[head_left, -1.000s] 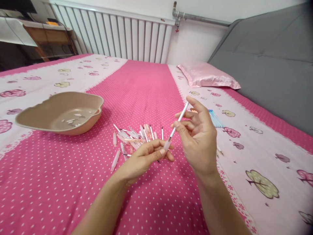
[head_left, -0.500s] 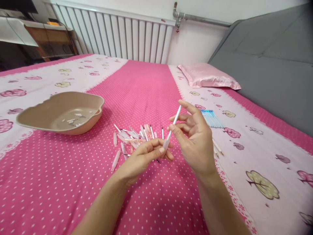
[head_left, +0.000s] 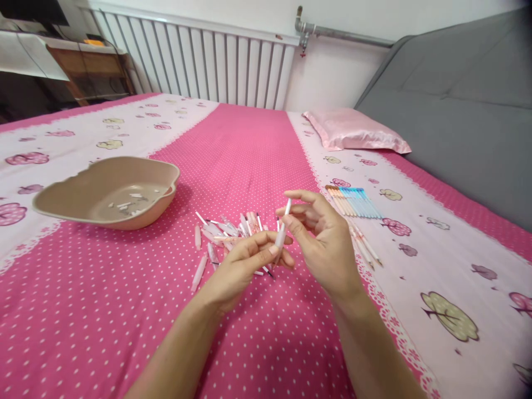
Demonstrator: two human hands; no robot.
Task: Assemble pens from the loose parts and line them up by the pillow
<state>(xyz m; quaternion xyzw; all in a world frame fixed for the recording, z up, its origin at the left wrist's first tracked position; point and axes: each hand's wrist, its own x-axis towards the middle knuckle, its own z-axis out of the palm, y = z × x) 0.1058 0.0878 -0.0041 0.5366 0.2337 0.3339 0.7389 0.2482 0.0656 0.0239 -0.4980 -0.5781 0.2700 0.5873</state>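
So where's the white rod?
Head view, just right of centre: the white rod, held by the right hand, pokes from the pale barrel in the left hand.

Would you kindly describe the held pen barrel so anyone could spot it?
On the pink dotted bedsheet lies a pile of pale pen parts. Nearer the camera, the left hand pinches a translucent pale pink barrel, the only one held, a white stick protruding.

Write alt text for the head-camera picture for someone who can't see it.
A person's left grip holds a pale tube; the right grip pinches a white stick at the tube's top. Beyond, slim parts lie piled on a pink bedspread near a beige basin.
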